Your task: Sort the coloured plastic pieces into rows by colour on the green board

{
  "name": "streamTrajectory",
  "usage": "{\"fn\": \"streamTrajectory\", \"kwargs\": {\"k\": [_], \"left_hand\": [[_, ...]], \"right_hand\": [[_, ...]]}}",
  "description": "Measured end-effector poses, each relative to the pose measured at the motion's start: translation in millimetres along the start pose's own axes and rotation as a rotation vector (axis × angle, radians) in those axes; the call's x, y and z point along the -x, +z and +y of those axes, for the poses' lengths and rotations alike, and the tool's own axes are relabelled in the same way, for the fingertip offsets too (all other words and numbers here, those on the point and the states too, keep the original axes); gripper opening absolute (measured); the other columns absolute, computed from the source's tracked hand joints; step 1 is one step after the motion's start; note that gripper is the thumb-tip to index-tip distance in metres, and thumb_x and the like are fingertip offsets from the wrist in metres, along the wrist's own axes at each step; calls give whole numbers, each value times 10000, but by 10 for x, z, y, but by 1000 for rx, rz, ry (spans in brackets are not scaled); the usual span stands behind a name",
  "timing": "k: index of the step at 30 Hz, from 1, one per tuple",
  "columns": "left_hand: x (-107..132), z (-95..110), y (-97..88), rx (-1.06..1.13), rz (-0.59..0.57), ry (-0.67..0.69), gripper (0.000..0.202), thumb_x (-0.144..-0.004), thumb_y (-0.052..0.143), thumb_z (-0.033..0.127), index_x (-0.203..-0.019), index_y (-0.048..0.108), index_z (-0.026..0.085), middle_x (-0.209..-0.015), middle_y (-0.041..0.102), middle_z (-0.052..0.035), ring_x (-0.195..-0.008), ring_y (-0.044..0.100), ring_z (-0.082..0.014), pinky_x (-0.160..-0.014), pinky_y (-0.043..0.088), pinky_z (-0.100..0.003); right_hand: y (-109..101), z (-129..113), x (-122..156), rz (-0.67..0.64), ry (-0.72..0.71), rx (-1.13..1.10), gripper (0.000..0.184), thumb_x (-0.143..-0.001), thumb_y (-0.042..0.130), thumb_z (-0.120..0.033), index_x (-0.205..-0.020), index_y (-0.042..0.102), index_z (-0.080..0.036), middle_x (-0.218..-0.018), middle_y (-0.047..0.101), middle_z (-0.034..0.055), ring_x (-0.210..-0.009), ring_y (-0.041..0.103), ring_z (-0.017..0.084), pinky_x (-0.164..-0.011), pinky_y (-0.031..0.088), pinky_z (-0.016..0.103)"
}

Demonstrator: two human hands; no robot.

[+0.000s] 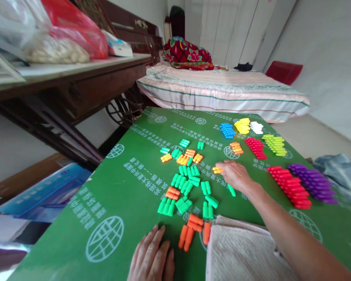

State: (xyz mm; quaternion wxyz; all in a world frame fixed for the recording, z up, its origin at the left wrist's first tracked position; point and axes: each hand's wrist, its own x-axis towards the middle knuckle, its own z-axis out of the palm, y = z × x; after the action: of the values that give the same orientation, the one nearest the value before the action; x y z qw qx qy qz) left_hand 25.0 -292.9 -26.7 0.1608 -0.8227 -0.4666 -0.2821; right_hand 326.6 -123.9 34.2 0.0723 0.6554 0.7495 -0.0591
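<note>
1. A bed (231, 86) bears a pale striped cover (175, 84) and a red floral quilt (190, 54).
2. Tall white panels (224, 31) rise behind it.
3. A dark desk (105, 86) stands left, above a spoked wheel (123, 111).
4. A pale wall (333, 58) meets light floor (336, 134) at right.

Right hand (233, 174) hides the right ends of the orange pegs (218, 170); pinch unclear. Below it, left hand (152, 255) and folded cloth (240, 249) cut off by bottom edge.

Table (119, 203) before a bed (222, 89), desk (101, 89) at left, scattered pieces (190, 171) mid-table, grouped pieces (289, 186) right, cloth (242, 249) at near edge
</note>
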Motion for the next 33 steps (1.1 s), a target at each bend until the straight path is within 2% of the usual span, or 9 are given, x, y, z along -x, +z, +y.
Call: {"fn": "streamTrajectory", "kwargs": {"k": [7, 16, 26, 30, 33], "left_hand": [[-28, 73, -52, 24, -35, -48, 267, -788, 647, 121, -1052, 614, 150, -1218, 653, -119, -1218, 571, -225, -987, 535, -352], [-21, 97, -42, 52, -14, -78, 274, -783, 657, 101, -1047, 609, 156, -1210, 652, -110, -1202, 575, -223, -996, 530, -371], [2, 81, -21, 17, -3, -71, 261, -793, 650, 127, -1049, 612, 162, -1193, 668, -111, -1176, 599, -223, -976, 548, -362], [5, 72, -6, 29, 12, -81, 238, -791, 646, 124, -1023, 619, 170, -1177, 677, -104, -1164, 607, -221, -968, 549, -352], [23, 45, 14, 22, 21, -39, 257, -775, 664, 127, -1025, 620, 168, -1178, 676, -112, -1167, 605, -226, -958, 549, -356]], "right_hand": [[-8, -96, -14, -11, -16, -3, 335, -906, 474, -116, -1175, 645, -218, -1122, 661, 102, -1048, 603, 226, -847, 421, 290], [-8, -112, 17, -4, -11, 9, 352, -906, 455, -96, -1180, 643, -213, -1103, 658, 93, -1045, 600, 217, -836, 419, 277], [-10, -233, 10, 10, 36, -12, 254, -933, 527, -317, -1113, 660, -197, -1091, 656, 103, -1046, 603, 234, -817, 427, 290], [-3, -264, -5, 20, 58, -26, 235, -934, 527, -313, -1096, 655, -202, -1096, 651, 98, -1043, 603, 228, -824, 424, 295], [6, -240, -22, 28, 71, -42, 245, -928, 529, -299, -1120, 650, -204, -1114, 647, 96, -1057, 599, 229, -827, 426, 295]]}}
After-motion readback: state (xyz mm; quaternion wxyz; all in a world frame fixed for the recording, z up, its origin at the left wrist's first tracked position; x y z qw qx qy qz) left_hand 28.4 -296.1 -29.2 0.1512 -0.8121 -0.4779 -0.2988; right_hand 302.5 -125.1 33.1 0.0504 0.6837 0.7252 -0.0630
